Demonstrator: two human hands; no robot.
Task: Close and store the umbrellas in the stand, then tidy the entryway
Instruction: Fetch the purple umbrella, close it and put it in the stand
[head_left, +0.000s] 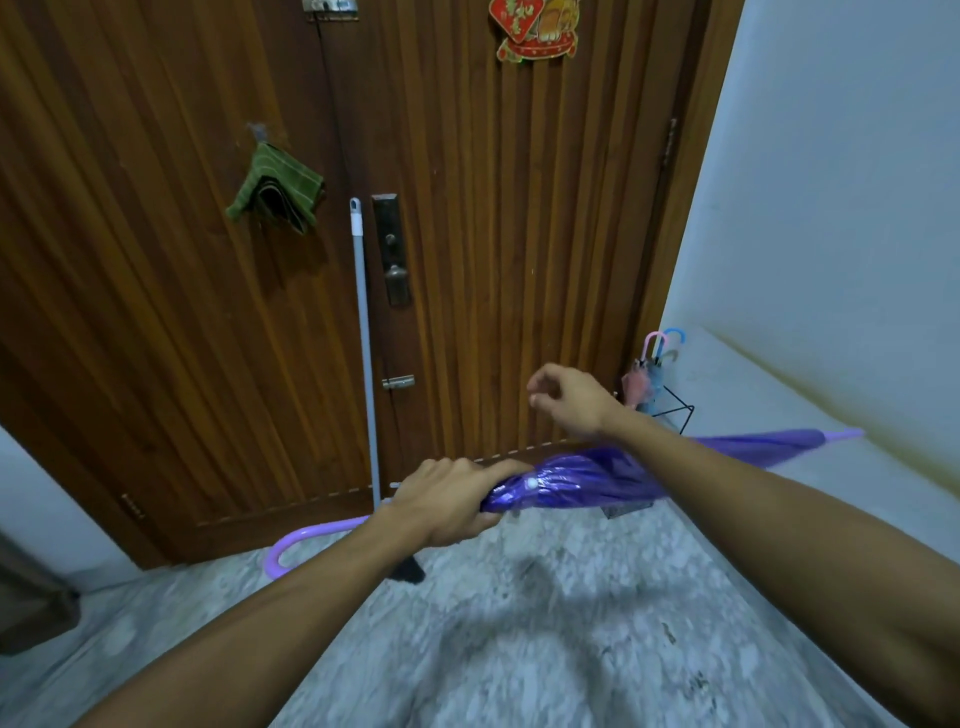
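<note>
From the head camera, the left hand (451, 501) is gripping a folded purple umbrella (587, 480) near its handle end, holding it level above the speckled floor (519, 649). Its curved handle (296, 545) is partly hiding behind the left forearm. The right hand (569, 397) is hovering above the canopy, fingers loosely curled, holding nothing. In the floor's far right corner, a wire stand (670, 408) is holding pink and blue umbrellas (649, 371), small and blurred.

green cloth (275, 188) hung on wooden door (519, 234) | grey broom handle (363, 343) leaning against door | red decoration (535, 28) up top
</note>
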